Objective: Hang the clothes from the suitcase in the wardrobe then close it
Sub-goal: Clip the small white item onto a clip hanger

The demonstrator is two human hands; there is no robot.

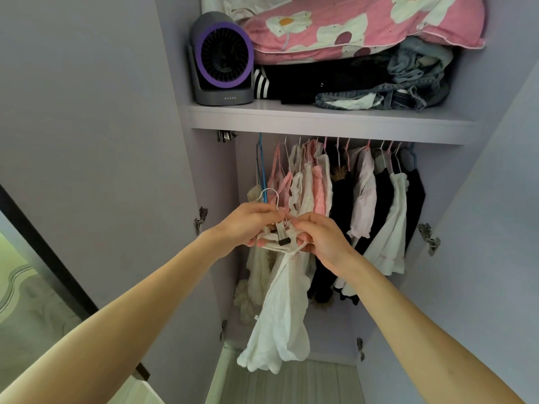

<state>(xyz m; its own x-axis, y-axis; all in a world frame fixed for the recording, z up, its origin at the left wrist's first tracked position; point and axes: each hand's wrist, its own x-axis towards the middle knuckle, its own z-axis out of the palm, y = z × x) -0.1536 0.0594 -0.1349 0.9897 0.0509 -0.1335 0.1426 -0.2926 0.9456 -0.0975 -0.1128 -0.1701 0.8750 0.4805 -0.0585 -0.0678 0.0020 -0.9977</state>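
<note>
Step in hand: fixing white garment (280, 310) to clip hanger (271, 196), mid-air before open wardrobe (213, 170). Left hand (248, 225) grip curled round hanger; right hand (320, 240) grip pinched fabric at clip. Next, probably: hook it left of hung clothes (335, 193).

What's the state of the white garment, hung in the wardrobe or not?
Not hung. The left hand and right hand hold the white garment on its hanger in front of the hung clothes, hook catching nothing.
</note>
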